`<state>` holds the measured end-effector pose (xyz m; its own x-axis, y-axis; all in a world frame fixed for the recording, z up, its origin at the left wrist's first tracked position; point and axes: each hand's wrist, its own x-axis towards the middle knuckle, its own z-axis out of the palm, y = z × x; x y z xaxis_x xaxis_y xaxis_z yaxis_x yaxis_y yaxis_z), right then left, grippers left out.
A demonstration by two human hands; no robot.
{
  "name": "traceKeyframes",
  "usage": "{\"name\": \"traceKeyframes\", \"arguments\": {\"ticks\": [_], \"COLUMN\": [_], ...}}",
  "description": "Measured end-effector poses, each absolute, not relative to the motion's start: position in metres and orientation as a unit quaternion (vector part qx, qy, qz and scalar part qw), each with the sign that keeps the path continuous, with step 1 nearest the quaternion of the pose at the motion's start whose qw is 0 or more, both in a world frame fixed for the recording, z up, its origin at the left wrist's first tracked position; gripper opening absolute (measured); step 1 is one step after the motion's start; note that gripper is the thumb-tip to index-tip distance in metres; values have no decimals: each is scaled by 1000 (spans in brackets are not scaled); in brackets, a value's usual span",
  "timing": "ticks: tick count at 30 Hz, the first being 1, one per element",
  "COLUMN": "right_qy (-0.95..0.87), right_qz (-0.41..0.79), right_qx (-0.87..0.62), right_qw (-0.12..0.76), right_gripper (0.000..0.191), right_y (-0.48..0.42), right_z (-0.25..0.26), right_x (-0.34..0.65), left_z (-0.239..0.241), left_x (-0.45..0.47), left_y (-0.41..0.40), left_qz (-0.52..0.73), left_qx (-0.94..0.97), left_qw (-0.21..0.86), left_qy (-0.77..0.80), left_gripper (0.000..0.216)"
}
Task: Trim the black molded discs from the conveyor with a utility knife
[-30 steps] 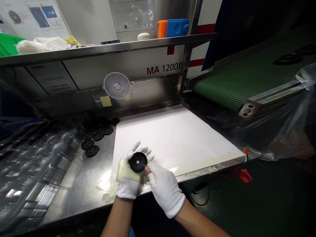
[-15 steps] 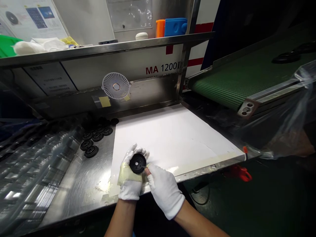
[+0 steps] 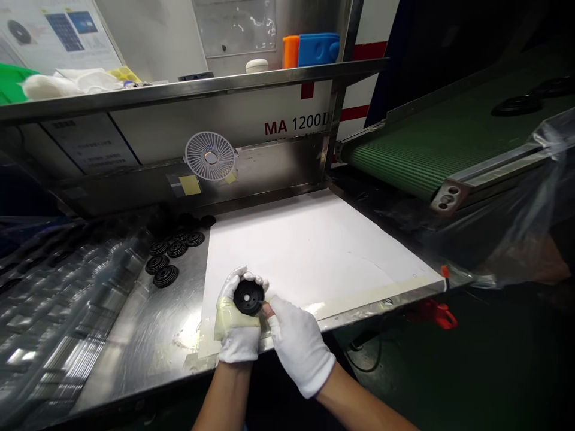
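Observation:
A round black plastic part (image 3: 248,297), like a small wheel with a centre hole, faces up in my left hand (image 3: 236,320). That hand wears a white glove with yellowish tape around the palm, and its fingers curl around the part's far edge. My right hand (image 3: 299,344), also gloved in white, is closed at the part's right edge. Its thumb tip is bare, and a small thing seems pinched there, too little to make out. Several similar black parts (image 3: 166,275) lie in stacks on the metal table, left of a white sheet (image 3: 314,251).
Clear plastic trays (image 3: 58,299) stand at the left, blurred. A metal shelf (image 3: 202,87) crosses the back, with a small white fan (image 3: 210,157) below it. At the right, a green conveyor belt (image 3: 404,155) carries black parts (image 3: 516,106); plastic film (image 3: 507,239) hangs beside it.
The black part has tilted slightly in my left hand, whose fingers curl closer around its edge. My right hand stays at the part's right edge, nearly unmoved.

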<state>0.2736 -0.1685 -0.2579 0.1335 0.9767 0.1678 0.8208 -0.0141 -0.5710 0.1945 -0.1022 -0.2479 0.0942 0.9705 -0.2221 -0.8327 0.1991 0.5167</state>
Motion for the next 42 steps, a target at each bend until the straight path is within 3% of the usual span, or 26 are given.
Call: {"name": "traceKeyframes", "arguments": {"ticks": [9,15,22,25,31,36,39,42], "right_qy": [-654,-649,-637,-629,-472,-269,-240,-298], "right_qz": [134,140,161,228,478,658,658,582], "right_qx": [-696,-687,-693,-661,-514,-413,-404,-486], "right_qw": [265,294,298,340,534,570,588,580], "right_gripper": [27,24,24,30,36,42,48,52], "right_y": [-172,-170,-174,-175,-174,-185,-198,-210], "right_z": [-256,-259,-259,-257,-255,-252,-253,-259], "right_x": [266,275,270,270,284,292,304,328], "left_z": [-244,-243,-246,-244,-239,-237,-235,-233], "left_x": [197,183,192,193,189,196,203,211], "left_y": [-105,-108,-102,-102,-105,-107,-105,-101], "left_qz": [656,541,601,629,642,650,620,577], "left_qx": [129,130,103,118,143,167,124,75], "left_qw": [692,786,740,712,689,669,695,724], "left_qy": [270,270,285,288,304,321,343,371], "left_gripper": [15,37,14,9,10,15,13,12]}}
